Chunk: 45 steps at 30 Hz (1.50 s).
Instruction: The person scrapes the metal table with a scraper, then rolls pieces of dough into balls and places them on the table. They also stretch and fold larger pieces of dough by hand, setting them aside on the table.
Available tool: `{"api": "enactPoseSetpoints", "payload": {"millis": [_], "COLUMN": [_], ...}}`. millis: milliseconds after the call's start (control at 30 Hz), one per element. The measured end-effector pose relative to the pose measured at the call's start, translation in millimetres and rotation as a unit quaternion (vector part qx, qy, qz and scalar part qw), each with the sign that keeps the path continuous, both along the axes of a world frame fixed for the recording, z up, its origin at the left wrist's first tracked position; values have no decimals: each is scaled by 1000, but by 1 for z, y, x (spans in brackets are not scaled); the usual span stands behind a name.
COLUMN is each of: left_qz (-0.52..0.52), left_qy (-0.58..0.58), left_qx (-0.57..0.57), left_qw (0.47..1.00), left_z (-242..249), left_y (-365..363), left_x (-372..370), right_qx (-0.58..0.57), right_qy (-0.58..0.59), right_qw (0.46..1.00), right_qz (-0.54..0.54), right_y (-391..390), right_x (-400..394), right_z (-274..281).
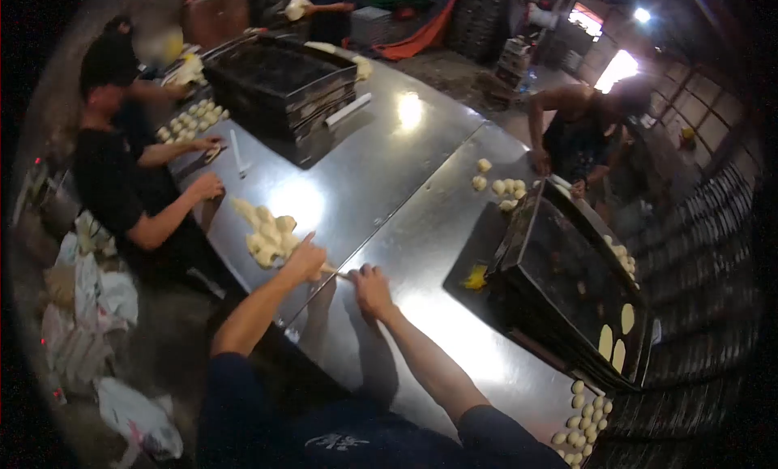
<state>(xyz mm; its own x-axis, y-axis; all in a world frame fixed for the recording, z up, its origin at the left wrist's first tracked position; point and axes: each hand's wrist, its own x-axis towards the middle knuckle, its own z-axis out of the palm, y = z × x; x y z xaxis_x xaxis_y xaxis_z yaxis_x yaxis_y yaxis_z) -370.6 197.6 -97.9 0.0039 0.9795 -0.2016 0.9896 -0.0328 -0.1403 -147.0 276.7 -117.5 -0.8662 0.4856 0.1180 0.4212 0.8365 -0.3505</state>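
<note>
My left hand (304, 260) is closed, its index finger pointing out, just beside a lumpy mass of pale dough (267, 235) on the metal table. A short, thin, pale strip (335, 272) spans from it to my right hand (373, 291). Whether that strip is dough or a stick, I cannot make out. The fingers of my right hand curl around its other end, low over the table seam. Both forearms reach in from the bottom of the view.
Stacked black trays (559, 282) stand on the right, with flat dough ovals (619, 354) in the top one. Dough balls (583, 420) lie near them. Another tray stack (279, 76) sits at the far left. Co-workers (121, 153) stand around the metal table (405, 185).
</note>
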Motion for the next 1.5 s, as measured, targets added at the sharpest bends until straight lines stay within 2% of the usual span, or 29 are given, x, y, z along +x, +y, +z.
{"api": "enactPoseSetpoints", "payload": {"millis": [67,167,267,333,400,467,533,567,600,633,667,733,833,867,900,933,967,1000,1067,1100,1133,1167,1200,1267,1300,1400,1433,1467,1500], "left_qz": [39,-23,37,-28,-8,11,-15,-34,-8,-31,-95,-145,-222,-162,-59,181,156,142,196,194,181,165,158,113,126,120,172,173,197], "left_qy": [-123,-203,-283,-339,-338,-364,-416,-456,-513,-515,-477,-451,-414,-448,-461,-587,-631,-593,-799,-798,-835,-867,-865,-908,-917,-930,-919,-921,-937], "left_qx": [-32,81,107,126,48,20,18,31,-44,-14,2,118,132,133,195,97,174,247,244,240,257,273,271,209,205,174,220,213,194], "left_qw": [991,976,952,932,940,931,909,889,857,857,874,873,873,869,864,783,739,753,514,518,451,382,390,345,319,301,279,277,211], "left_z": [11,-24,-24,-21,-15,7,12,18,38,27,16,2,-2,12,26,82,73,66,128,149,169,185,196,205,217,205,202,185,153], "left_y": [2,-7,-23,-40,-49,-54,-58,-58,-63,-69,-69,-84,-91,-89,-93,-93,-72,-55,-44,-42,-38,-34,-31,-29,-32,-29,-27,-22,-18], "left_x": [9,20,63,106,160,214,263,288,319,355,387,424,388,371,356,351,329,305,295,299,300,299,298,305,316,311,310,296,275], "right_qx": [-53,-104,-190,-180,-359,-478,-505,-507,-445,-379,-383,-81,-10,15,11,7,55,11,-124,-66,-7,2,16,3,79,42,-282,-281,-347], "right_qy": [72,90,59,33,19,53,74,68,145,223,224,219,178,141,161,181,176,190,223,104,-15,68,151,281,329,292,320,318,299], "right_qw": [996,990,978,982,903,807,727,730,782,821,818,932,971,986,980,974,977,975,960,986,993,993,986,958,939,955,902,902,885], "right_qz": [7,-28,-69,-53,-234,-343,-459,-454,-411,-365,-366,-276,-158,-91,-113,-134,-107,-110,-112,-115,-116,-91,-65,-56,-52,-10,-68,-76,-86], "right_y": [13,4,-23,-34,-68,-99,-125,-133,-143,-153,-164,-190,-181,-175,-157,-142,-131,-118,-85,-76,-70,-66,-61,-76,-83,-80,-94,-97,-98], "right_x": [4,59,149,230,316,389,448,481,515,539,538,498,508,515,513,507,478,453,400,381,363,343,322,282,268,244,243,242,240], "right_z": [-30,6,55,10,2,37,68,56,38,26,33,71,39,23,-6,-26,22,44,79,95,107,116,126,178,200,205,205,190,166]}}
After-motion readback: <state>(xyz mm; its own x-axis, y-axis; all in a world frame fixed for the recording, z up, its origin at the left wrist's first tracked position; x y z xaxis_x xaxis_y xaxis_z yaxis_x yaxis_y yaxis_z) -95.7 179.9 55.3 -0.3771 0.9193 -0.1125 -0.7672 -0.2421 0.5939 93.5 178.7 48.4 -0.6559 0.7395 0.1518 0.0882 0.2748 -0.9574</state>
